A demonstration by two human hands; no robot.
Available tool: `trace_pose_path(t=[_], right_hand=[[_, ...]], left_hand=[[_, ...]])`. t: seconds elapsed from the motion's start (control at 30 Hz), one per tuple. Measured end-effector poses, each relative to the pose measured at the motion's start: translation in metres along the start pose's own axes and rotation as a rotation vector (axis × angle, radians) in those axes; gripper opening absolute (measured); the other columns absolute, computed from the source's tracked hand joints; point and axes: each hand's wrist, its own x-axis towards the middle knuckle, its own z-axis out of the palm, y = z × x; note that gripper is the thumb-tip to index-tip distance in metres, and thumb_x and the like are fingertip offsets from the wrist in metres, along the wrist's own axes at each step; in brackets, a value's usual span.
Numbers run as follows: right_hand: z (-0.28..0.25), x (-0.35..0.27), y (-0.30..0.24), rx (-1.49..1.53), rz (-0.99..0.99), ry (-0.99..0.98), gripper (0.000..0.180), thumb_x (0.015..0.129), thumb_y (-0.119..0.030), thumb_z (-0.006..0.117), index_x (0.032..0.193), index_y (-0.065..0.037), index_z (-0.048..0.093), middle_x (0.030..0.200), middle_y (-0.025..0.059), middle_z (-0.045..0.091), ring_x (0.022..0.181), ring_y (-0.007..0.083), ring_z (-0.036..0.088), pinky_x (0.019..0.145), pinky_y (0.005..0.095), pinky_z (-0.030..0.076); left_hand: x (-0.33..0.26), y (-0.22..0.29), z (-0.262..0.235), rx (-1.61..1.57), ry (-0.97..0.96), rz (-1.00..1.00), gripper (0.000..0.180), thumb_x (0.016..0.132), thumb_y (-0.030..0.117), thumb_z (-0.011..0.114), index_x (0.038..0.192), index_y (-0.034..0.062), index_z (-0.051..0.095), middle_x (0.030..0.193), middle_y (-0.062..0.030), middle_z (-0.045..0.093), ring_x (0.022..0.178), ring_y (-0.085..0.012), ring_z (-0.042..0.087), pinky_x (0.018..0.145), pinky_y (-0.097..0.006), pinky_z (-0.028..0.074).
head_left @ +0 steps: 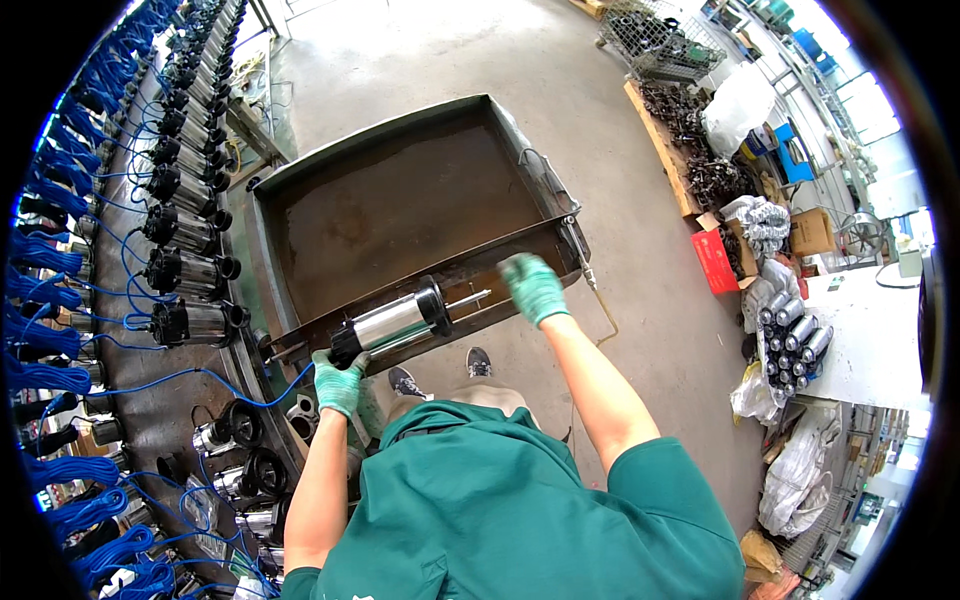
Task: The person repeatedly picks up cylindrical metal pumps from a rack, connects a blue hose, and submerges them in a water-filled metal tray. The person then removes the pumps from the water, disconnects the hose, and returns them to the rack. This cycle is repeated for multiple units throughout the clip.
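Note:
A pump motor (pixel 392 322) with a shiny steel barrel and black end caps lies tilted across the near ledge of a metal tank (pixel 268 245). My left hand (pixel 338 385), in a green glove, is closed around its black left end, where a blue cable (pixel 250 402) leads away to the left. A thin metal shaft (pixel 468 300) sticks out of the motor's right end. Just beyond the shaft's tip is my right hand (pixel 537 288), gloved too and apart from the motor. Motion smears its fingers, so their grip cannot be made out.
Dark brown liquid (pixel 400 195) fills the tank. At its right corner sits a metal fitting with a hose (pixel 590 275). Rows of similar motors (pixel 190 322) with coiled blue cables (pixel 50 375) line the left bench. Far right are a parts pallet (pixel 665 150), a red box (pixel 714 262) and stacked metal cylinders (pixel 795 335).

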Motion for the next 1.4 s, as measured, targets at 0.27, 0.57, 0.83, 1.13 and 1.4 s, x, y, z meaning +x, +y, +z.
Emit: trace_pose_path(t=[0.27,0.57,0.83,1.13,1.4], right_hand=[[-0.041,0.029,0.183,0.02,0.542,0.036,0.063,0.091,-0.038,0.079,0.13,-0.001,0.046,0.102,0.0241,0.069,0.084,0.0328,0.069,0.078,0.0468,0.057],[-0.059,0.112,0.093,-0.117,0.382,-0.017,0.061,0.098,-0.042,0.066,0.144,-0.008,0.043,0.122,0.0296,0.07,0.118,0.0484,0.066,0.099,0.0549,0.052],[-0.053,0.011,0.028,0.223,0.248,-0.362,0.015,0.098,-0.018,0.06,0.106,-0.004,0.062,0.086,0.0129,0.068,0.085,0.0237,0.066,0.079,0.0401,0.054],[-0.007,-0.004,-0.019,1.003,0.637,-0.467,0.021,0.101,-0.021,0.052,0.088,-0.015,0.069,0.068,-0.0004,0.062,0.042,0.0068,0.039,0.037,0.0259,0.025],[0.01,0.003,-0.019,1.055,0.704,-0.526,0.023,0.099,-0.021,0.051,0.083,-0.018,0.067,0.066,-0.0024,0.058,0.043,0.007,0.04,0.038,0.0259,0.026]], left_hand=[[0.005,-0.001,0.004,0.017,-0.013,0.007,0.068,0.078,0.03,0.095,0.121,-0.001,0.052,0.106,-0.0179,0.071,0.096,-0.0291,0.066,0.091,-0.04,0.053],[0.01,-0.01,0.006,0.021,-0.047,-0.007,0.069,0.079,0.032,0.095,0.12,-0.0016,0.052,0.106,-0.018,0.072,0.096,-0.0282,0.067,0.091,-0.039,0.053],[0.005,-0.003,0.001,0.079,-0.032,-0.038,0.071,0.078,0.031,0.095,0.122,-0.0026,0.051,0.11,-0.021,0.071,0.1,-0.0327,0.068,0.093,-0.041,0.053],[0.007,0.0,-0.003,0.081,-0.053,-0.023,0.069,0.08,0.027,0.095,0.123,-0.0028,0.051,0.108,-0.019,0.072,0.097,-0.0289,0.068,0.092,-0.039,0.054],[0.004,0.015,-0.007,0.066,-0.061,-0.035,0.069,0.081,0.034,0.094,0.122,-0.0026,0.052,0.107,-0.0165,0.071,0.095,-0.0249,0.065,0.091,-0.038,0.054]])
